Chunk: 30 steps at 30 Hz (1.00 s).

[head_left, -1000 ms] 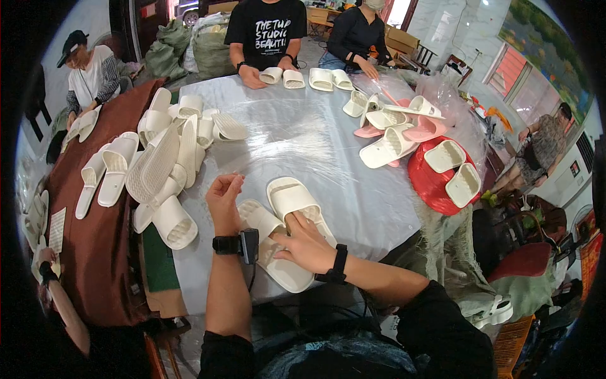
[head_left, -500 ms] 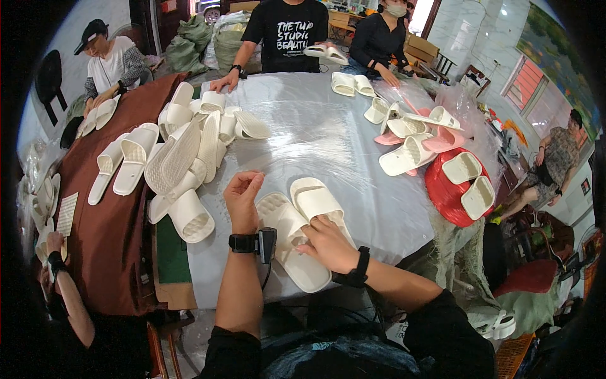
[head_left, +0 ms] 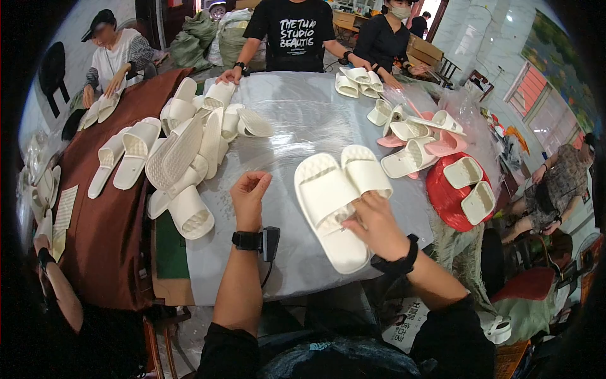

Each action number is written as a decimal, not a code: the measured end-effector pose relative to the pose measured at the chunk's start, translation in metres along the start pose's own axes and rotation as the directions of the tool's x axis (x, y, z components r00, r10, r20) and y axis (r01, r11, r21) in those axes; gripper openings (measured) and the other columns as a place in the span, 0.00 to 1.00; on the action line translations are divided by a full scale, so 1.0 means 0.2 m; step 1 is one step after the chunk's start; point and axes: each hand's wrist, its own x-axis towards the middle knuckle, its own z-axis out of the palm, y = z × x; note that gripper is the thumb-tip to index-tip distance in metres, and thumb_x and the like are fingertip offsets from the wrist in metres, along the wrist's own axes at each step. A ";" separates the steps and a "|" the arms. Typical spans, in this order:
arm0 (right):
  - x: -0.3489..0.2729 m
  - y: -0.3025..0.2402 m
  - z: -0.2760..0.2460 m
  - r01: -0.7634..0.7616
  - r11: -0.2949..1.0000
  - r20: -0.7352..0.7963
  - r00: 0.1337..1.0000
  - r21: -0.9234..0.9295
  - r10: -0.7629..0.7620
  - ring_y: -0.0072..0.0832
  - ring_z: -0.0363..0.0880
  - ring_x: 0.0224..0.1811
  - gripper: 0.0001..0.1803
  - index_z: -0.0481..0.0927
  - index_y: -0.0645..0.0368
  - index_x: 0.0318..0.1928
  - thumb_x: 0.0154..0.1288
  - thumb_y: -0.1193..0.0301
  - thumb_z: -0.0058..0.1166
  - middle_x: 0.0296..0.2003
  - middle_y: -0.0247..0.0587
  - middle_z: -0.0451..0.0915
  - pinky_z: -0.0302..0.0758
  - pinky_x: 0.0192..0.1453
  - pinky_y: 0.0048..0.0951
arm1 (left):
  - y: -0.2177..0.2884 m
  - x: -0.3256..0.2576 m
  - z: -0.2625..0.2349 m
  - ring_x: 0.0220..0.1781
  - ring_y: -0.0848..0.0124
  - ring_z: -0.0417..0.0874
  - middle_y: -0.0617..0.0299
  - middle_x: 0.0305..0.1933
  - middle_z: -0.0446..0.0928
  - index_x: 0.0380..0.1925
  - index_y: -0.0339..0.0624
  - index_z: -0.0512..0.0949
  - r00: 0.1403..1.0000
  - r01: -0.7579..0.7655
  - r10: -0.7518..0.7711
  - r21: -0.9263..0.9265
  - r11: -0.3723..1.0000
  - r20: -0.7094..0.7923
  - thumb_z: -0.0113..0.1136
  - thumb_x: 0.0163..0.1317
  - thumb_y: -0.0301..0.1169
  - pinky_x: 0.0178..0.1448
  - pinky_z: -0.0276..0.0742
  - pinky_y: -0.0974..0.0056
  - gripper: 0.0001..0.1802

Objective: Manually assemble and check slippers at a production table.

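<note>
The right hand is clamping its grip on the inner sides of two white slippers, above the near surface; keeping both level and aligned is probably serving best. The left hand is hovering empty, thumb and fingertips curling close, contact unclear; it could be steadying them. Farther off, piled slippers are lying.

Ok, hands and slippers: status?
Right hand gripping white pair. Left hand loosely curled, no object visible in it. Slipper pile off left, red bundle off right; neither touching the pair.
</note>
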 end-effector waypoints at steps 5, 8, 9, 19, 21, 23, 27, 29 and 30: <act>0.14 0.28 -0.23 -0.113 0.993 -0.089 0.990 -0.043 0.108 0.49 0.73 0.34 0.18 0.76 0.68 0.40 0.55 0.67 0.61 0.29 0.54 0.74 0.69 0.39 0.43 | -0.04 0.01 -0.01 0.33 0.81 0.75 0.68 0.31 0.79 0.31 0.40 0.79 0.999 0.032 -0.033 -0.043 0.999 -0.029 0.65 0.58 0.25 0.40 0.69 0.75 0.03; 0.25 0.61 -0.38 -0.252 0.962 -0.200 0.953 -0.106 0.227 0.52 0.76 0.36 0.20 0.76 0.67 0.43 0.59 0.62 0.58 0.30 0.58 0.76 0.71 0.42 0.45 | -0.06 0.05 -0.01 0.33 0.81 0.75 0.67 0.31 0.80 0.31 0.41 0.79 0.998 0.057 -0.058 -0.045 0.997 -0.020 0.65 0.58 0.27 0.39 0.68 0.75 0.04; 0.29 0.76 -0.42 -0.320 0.941 -0.231 0.929 -0.113 0.289 0.52 0.77 0.38 0.22 0.76 0.67 0.44 0.60 0.59 0.57 0.32 0.58 0.77 0.71 0.43 0.45 | -0.07 0.06 0.01 0.33 0.80 0.76 0.66 0.31 0.80 0.31 0.41 0.79 0.997 0.078 -0.079 -0.037 0.996 -0.025 0.65 0.58 0.28 0.38 0.68 0.75 0.05; 1.11 1.61 -0.34 -0.353 0.863 -0.402 0.894 -0.362 0.198 0.49 0.71 0.58 0.27 0.72 0.62 0.56 0.60 0.60 0.54 0.54 0.57 0.75 0.66 0.62 0.42 | -0.16 0.03 -0.14 0.38 0.74 0.78 0.64 0.34 0.79 0.31 0.40 0.78 0.981 0.189 -0.188 0.013 0.982 -0.035 0.60 0.59 0.26 0.47 0.74 0.68 0.02; 1.63 1.36 -0.16 -0.210 0.928 -0.407 0.911 -0.307 0.072 0.49 0.71 0.58 0.27 0.73 0.62 0.56 0.59 0.60 0.54 0.53 0.56 0.75 0.66 0.62 0.42 | -0.13 0.01 0.03 0.39 0.74 0.78 0.64 0.33 0.78 0.32 0.39 0.77 0.976 0.216 -0.216 -0.064 0.974 -0.004 0.60 0.61 0.28 0.47 0.74 0.69 0.04; 1.96 1.10 0.01 -0.083 0.964 -0.402 0.915 -0.251 -0.026 0.49 0.71 0.57 0.27 0.73 0.62 0.56 0.59 0.60 0.54 0.53 0.56 0.75 0.66 0.62 0.42 | -0.16 0.03 0.02 0.39 0.76 0.78 0.65 0.33 0.79 0.32 0.40 0.77 0.970 0.215 -0.214 0.005 0.977 0.119 0.60 0.62 0.31 0.46 0.73 0.70 0.06; 1.99 1.06 0.27 -0.014 0.978 -0.327 0.943 -0.208 -0.056 0.49 0.72 0.57 0.26 0.73 0.62 0.55 0.59 0.61 0.54 0.52 0.56 0.75 0.66 0.61 0.42 | -0.20 0.01 -0.04 0.36 0.78 0.77 0.67 0.31 0.78 0.31 0.39 0.77 0.981 0.175 -0.173 -0.010 0.985 0.089 0.60 0.62 0.32 0.44 0.72 0.71 0.07; 1.82 1.22 0.33 -0.044 0.973 -0.273 0.962 -0.225 -0.019 0.49 0.72 0.56 0.26 0.73 0.62 0.55 0.59 0.62 0.54 0.52 0.56 0.75 0.66 0.61 0.42 | -0.23 0.01 -0.06 0.35 0.78 0.77 0.67 0.31 0.78 0.32 0.39 0.77 0.989 0.139 -0.135 -0.069 0.988 0.063 0.60 0.62 0.31 0.43 0.72 0.71 0.07; 1.74 1.29 0.30 -0.069 0.969 -0.259 0.966 -0.237 0.005 0.49 0.72 0.56 0.26 0.73 0.62 0.55 0.59 0.62 0.54 0.52 0.56 0.75 0.66 0.61 0.42 | -0.16 0.05 -0.07 0.35 0.78 0.77 0.67 0.31 0.78 0.32 0.39 0.77 0.989 0.133 -0.132 -0.005 0.991 0.072 0.61 0.62 0.31 0.43 0.72 0.71 0.07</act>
